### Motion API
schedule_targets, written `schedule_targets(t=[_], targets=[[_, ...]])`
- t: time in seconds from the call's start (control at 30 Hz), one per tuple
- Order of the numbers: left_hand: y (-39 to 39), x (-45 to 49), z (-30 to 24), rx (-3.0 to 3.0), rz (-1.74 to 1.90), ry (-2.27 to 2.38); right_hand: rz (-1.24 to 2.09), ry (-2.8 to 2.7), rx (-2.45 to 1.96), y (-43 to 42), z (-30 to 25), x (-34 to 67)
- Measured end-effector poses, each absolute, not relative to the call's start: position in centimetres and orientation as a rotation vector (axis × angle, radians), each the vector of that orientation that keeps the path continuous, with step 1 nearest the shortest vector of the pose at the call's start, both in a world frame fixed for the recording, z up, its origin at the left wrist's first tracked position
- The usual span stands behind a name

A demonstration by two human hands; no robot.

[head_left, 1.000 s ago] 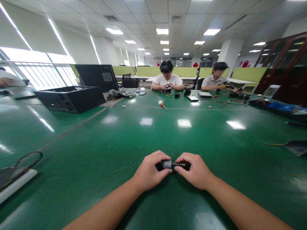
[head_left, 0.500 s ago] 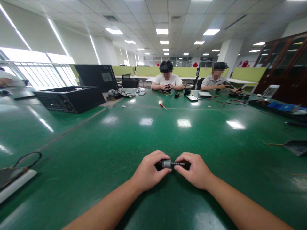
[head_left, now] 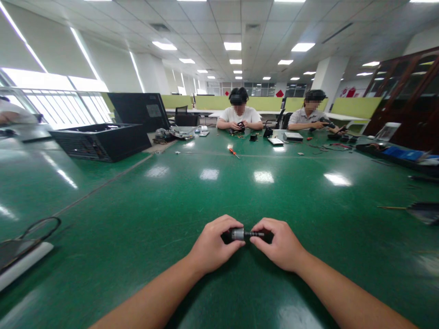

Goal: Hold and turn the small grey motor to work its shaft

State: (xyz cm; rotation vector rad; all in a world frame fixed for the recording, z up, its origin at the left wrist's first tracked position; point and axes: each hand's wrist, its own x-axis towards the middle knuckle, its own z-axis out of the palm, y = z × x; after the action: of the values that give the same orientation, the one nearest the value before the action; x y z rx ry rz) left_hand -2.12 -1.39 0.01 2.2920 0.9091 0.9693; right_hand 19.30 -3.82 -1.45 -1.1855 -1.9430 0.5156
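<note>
Just above the green table, my left hand [head_left: 215,244] pinches a silver cylinder with a slim ribbed shaft [head_left: 238,234], shaped like a small motor, between thumb and fingers. The shaft points right, and its whole length lies level. My right hand [head_left: 279,242] closes thumb and fingertips on the shaft side of the same piece. The cylinder's left end sits in dark shadow inside my left hand, so its back is hard to see.
The green table [head_left: 171,192] bears a red-handled screwdriver [head_left: 233,152] ahead, an open black computer case [head_left: 103,144] at left, and a dark device with a cable loop [head_left: 24,256] nearby. Two co-workers sit opposite among small parts. A tray with blue items [head_left: 401,153] lies right.
</note>
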Motion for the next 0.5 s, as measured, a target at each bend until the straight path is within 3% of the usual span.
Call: schedule_targets(t=[0.5], targets=[[-1.39,-2.16,-0.03,2.276,0.999,0.917,0.518,-1.925,-1.198,-3.85,-1.57,19.4]])
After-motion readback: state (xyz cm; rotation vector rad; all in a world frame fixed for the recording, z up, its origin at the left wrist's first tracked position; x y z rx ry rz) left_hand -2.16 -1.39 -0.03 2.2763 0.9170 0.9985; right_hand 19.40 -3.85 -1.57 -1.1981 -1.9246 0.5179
